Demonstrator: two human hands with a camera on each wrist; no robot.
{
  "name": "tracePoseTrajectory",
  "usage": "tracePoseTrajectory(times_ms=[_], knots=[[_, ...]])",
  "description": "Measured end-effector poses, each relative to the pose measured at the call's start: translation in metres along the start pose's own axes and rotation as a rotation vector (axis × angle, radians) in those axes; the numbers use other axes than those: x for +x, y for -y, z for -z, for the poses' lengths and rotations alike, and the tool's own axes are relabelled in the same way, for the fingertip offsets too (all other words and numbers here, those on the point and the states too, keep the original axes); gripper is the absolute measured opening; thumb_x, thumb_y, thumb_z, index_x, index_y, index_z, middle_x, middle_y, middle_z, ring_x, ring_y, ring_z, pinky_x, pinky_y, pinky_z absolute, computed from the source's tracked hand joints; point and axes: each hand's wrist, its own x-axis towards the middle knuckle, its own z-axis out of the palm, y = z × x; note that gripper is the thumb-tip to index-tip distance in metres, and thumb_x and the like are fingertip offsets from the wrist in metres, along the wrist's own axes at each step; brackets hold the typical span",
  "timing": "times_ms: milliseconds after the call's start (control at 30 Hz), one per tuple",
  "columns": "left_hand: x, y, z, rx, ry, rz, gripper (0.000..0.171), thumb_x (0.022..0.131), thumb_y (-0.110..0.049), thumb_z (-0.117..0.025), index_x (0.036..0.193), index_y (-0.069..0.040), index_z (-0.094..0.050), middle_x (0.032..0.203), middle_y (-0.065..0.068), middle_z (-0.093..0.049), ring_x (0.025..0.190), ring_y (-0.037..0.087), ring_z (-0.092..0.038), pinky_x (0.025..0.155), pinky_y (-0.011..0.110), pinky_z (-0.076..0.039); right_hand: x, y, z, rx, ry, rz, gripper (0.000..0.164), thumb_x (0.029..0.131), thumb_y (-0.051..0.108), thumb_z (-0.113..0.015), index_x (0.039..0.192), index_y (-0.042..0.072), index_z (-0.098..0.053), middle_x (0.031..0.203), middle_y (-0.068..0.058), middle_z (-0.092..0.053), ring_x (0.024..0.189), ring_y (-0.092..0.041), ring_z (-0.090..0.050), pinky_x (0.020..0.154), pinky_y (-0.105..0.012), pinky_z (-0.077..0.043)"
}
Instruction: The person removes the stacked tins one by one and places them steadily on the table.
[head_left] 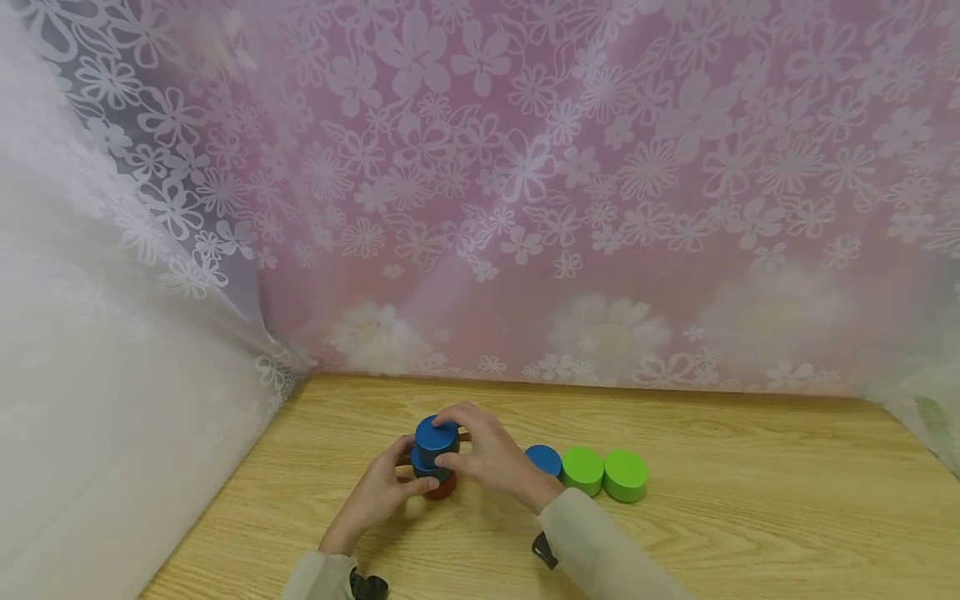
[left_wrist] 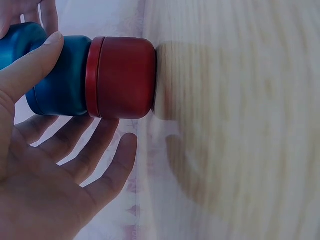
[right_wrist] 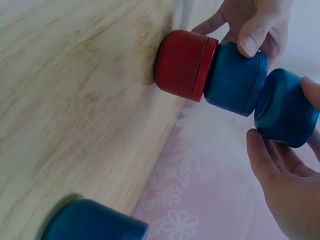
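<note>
A red round lidded tin (right_wrist: pixel 181 64) stands on the wooden table, with a blue tin (right_wrist: pixel 232 77) upright on its lid. My left hand (head_left: pixel 378 492) holds that blue tin, thumb on its near side and fingers around the far side; the lower fingers reach beside the red tin (left_wrist: pixel 126 77). A second blue tin (head_left: pixel 437 435) is in my right hand (head_left: pixel 487 450), gripped between thumb and fingers at the top of the stack. It sits off-centre and slightly tilted over the lower blue tin; whether they touch is hard to tell.
Right of the stack, a blue tin (head_left: pixel 543 459) and two green tins (head_left: pixel 582 471) (head_left: pixel 626 476) stand in a row on the wooden table (head_left: pixel 750 500). My right forearm passes just in front of the blue one. A flowered curtain (head_left: pixel 525 208) hangs behind and at the sides.
</note>
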Motion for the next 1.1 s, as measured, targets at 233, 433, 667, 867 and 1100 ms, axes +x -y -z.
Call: tracePoseTrajectory(times_ms=[233, 433, 667, 867, 1100], knots=[[0.001, 0.001, -0.001, 0.028, 0.0, -0.007, 0.064, 0.091, -0.012, -0.079, 0.144, 0.006, -0.047, 0.131, 0.023, -0.059, 0.117, 0.042, -0.059, 0.094, 0.054, -0.053, -0.006, -0.002, 0.008, 0.011, -0.02, -0.024, 0.037, 0.093, 0.005, -0.075, 0.127, 0.003, -0.063, 0.133, -0.012, -0.058, 0.121, -0.03, -0.059, 0.098, -0.043, -0.052], [0.002, 0.0, -0.001, 0.034, -0.007, -0.01, 0.063, 0.091, -0.012, -0.079, 0.143, 0.005, -0.049, 0.128, 0.021, -0.061, 0.115, 0.041, -0.06, 0.094, 0.055, -0.052, -0.013, -0.005, 0.016, 0.023, -0.047, -0.025, 0.037, 0.092, 0.004, -0.075, 0.127, 0.002, -0.063, 0.133, -0.014, -0.058, 0.122, -0.033, -0.058, 0.1, -0.048, -0.051], [0.0, 0.001, 0.0, 0.048, -0.012, -0.012, 0.064, 0.09, -0.013, -0.08, 0.144, 0.003, -0.049, 0.127, 0.019, -0.062, 0.114, 0.041, -0.061, 0.091, 0.054, -0.053, -0.021, -0.01, 0.026, -0.003, -0.071, -0.02, 0.036, 0.09, 0.003, -0.078, 0.123, 0.004, -0.064, 0.13, -0.013, -0.06, 0.119, -0.034, -0.06, 0.097, -0.05, -0.052], [0.0, 0.0, 0.0, 0.056, -0.023, -0.021, 0.065, 0.089, -0.011, -0.08, 0.144, 0.004, -0.049, 0.126, 0.019, -0.063, 0.114, 0.04, -0.06, 0.092, 0.053, -0.053, -0.027, -0.015, 0.037, -0.008, -0.096, -0.025, 0.038, 0.088, 0.0, -0.078, 0.123, 0.004, -0.065, 0.132, -0.016, -0.06, 0.121, -0.038, -0.059, 0.096, -0.053, -0.052], [0.0, -0.001, -0.001, 0.066, -0.019, 0.0, 0.065, 0.089, -0.011, -0.081, 0.144, 0.002, -0.049, 0.126, 0.019, -0.063, 0.113, 0.041, -0.061, 0.089, 0.054, -0.054, -0.036, -0.022, 0.044, -0.038, -0.109, -0.024, 0.037, 0.088, 0.0, -0.078, 0.122, 0.004, -0.065, 0.131, -0.017, -0.06, 0.12, -0.039, -0.059, 0.094, -0.05, -0.054]])
